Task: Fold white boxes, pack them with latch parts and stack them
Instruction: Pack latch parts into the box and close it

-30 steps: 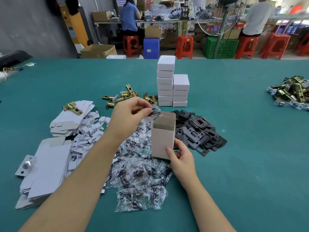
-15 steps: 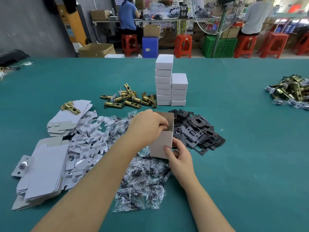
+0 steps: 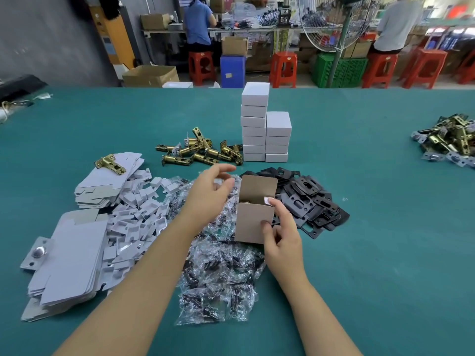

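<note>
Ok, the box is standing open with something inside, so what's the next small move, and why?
Probably fold the top flap down with the left hand. The open box stands upright, steadied by the right hand, a brass part shows inside, and the flap stands up at the back. The left hand hovers open beside it, holding nothing.

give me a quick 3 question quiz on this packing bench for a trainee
1. True or false: the open box has its top flap standing up.
2. Which hand holds that box? A) left hand B) right hand C) neither
3. Fill in: the taller stack of closed white boxes stands to the ____ of the shorter stack.

Key
1. True
2. B: its fingers grip the box's near right corner, while the left hand hovers open beside the flap.
3. left
</note>
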Demonstrator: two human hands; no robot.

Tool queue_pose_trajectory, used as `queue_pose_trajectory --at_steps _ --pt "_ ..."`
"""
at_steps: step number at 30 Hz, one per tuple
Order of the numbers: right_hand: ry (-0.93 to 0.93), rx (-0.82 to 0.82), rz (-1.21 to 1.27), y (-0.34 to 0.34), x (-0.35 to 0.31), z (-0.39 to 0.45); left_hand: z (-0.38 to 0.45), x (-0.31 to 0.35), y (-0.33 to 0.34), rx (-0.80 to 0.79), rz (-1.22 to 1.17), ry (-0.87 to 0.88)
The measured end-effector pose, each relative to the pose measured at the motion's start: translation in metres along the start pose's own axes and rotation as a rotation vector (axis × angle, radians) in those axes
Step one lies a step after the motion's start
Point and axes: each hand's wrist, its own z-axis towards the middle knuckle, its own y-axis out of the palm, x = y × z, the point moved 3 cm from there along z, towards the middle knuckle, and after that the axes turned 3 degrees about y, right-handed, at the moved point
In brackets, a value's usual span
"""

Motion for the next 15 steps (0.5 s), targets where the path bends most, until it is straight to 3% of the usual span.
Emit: queue_pose_trajectory --at_steps 4,10,15 --pt "0.027 -0.005 -0.001 0.000 -0.001 0.001 -0.002 -0.014 0.008 -0.137 -0.123 -0.093" --pt "0.048 -0.018 0.020 -0.001 0.003 0.001 -0.004 -0.013 0.017 -0.203 -0.284 -0.137" --pt "0.056 -0.029 0.027 0.000 0.003 0.000 -0.007 -0.005 0.021 -0.226 -0.244 -0.082"
